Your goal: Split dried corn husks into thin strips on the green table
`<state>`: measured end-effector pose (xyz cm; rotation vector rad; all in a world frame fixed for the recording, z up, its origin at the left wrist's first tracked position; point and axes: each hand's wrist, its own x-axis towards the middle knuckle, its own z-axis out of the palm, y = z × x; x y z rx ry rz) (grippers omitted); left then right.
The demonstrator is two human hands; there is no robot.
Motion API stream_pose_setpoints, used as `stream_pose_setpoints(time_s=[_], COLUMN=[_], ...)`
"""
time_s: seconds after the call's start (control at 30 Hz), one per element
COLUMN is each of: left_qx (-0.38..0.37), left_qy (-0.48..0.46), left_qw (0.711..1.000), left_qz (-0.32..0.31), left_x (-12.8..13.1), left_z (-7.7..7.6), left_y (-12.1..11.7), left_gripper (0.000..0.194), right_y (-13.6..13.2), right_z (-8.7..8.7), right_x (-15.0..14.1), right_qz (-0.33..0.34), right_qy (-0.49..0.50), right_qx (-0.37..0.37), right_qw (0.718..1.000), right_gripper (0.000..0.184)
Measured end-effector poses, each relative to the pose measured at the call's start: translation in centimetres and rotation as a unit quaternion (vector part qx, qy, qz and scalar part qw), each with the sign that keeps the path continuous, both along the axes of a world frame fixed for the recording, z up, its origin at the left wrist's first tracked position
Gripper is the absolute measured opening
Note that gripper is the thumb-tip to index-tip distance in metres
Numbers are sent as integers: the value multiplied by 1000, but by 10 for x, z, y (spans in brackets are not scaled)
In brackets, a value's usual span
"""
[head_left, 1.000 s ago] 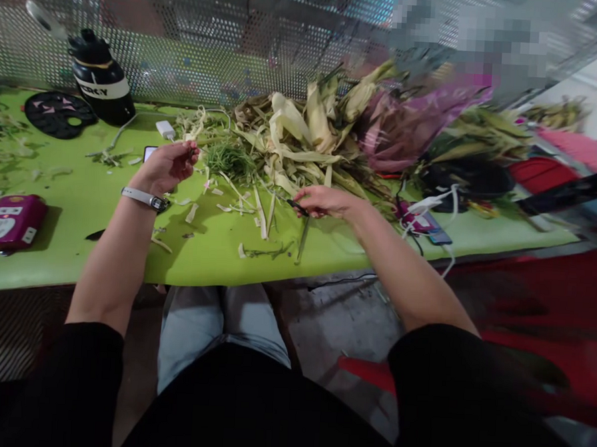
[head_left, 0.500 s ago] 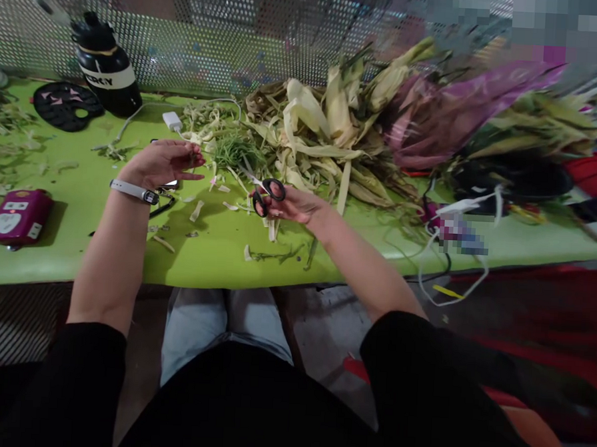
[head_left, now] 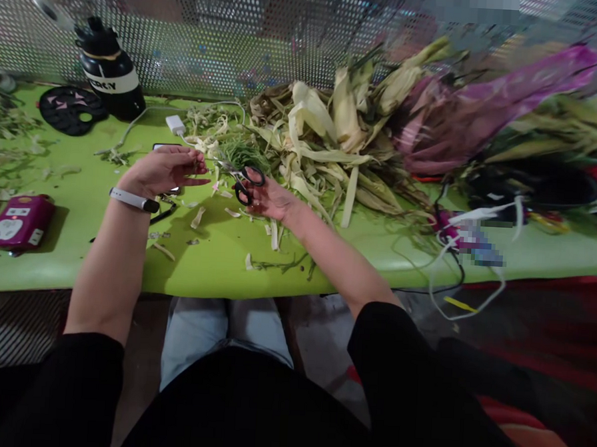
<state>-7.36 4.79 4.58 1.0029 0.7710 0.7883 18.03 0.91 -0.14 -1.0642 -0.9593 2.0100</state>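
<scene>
The scissors (head_left: 243, 179) are gripped in the right hand (head_left: 267, 200), just left of the front edge of the husks (head_left: 351, 119). The black handle rings are held at the fingers, and the blades are pointed away from the husks, toward the left hand (head_left: 168, 169). Whether the blades are parted cannot be told.

The left hand is held farther left of the husks, palm partly turned up, with thumb and fingertips drawn together near the blade tips. Whether something small is pinched there cannot be told. A pale wristband (head_left: 133, 199) is worn on that wrist. A phone (head_left: 161, 147), also left of the husks, is partly hidden by the left hand.

The greens (head_left: 247, 155) are heaped against the left side of the husks, just beyond the scissors. Pale scraps (head_left: 275, 235) are strewn in front of the husks and to their left, over the green table (head_left: 211, 265).

Well left of the husks, a bottle (head_left: 113, 84) is stood upright beside a black palette (head_left: 67, 108), and a purple socket box (head_left: 18, 222) is set nearer the front edge. A white charger (head_left: 175, 125) is laid between bottle and husks. To the right, a purple bag (head_left: 449, 118) is rested against the husks.
</scene>
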Motion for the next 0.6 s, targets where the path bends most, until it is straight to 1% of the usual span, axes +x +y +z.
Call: stream_pose_setpoints(time_s=[0.1,0.17,0.23,0.27,0.3,0.33,0.37,0.4,0.43,0.47,0.5,0.53,0.57,0.6], left_qx=[1,2,12,20,29,35,40,43,47,51,56,63,70,75], left_qy=[6,3,-11,-20,-27,-30,-29,-26,-22,-19,-17,-15,-10,-4], left_qw=[1000,1000,1000,999,998,998,998,998,998,997,997,996,995,994], left_qz=[3,-4,-21,-31,-38,-45,-47,-47,-47,-48,-51,-55,-64,-76], left_x=[0,-1,-2,-3,-2,-2,-1,0,2,4,6,8,11,14], left_z=[-1,-1,1,1,2,3,3,3,3,2,1,0,-1,-2], left_y=[0,1,0,-1,-2,-3,-5,-6,-7,-8,-9,-10,-11,-11], left_gripper=[14,15,16,17,18,18,19,20,19,18,16,14,13,11], right_y=[3,3,0,-2,-5,-9,-14,-18,-22,-26,-29,-31,-32,-32], right_z=[-4,-6,-5,-4,-2,-1,1,3,4,5,6,8,10,13], right_x=[-4,-5,-2,1,6,13,21,30,40,50,59,68,75,80], right_qz=[-23,-24,-21,-22,-27,-33,-37,-42,-50,-52,-36,-8,27,56], right_qy=[6,-12,-81,-132,-193,-258,-326,-401,-478,-551,-609,-647,-670,-677], right_qx=[25,57,110,141,176,210,239,274,315,352,370,371,362,351], right_qw=[999,998,990,981,965,942,914,873,818,754,700,666,648,644], right_gripper=[30,28,28,28,30,32,32,31,31,30,26,24,25,26])
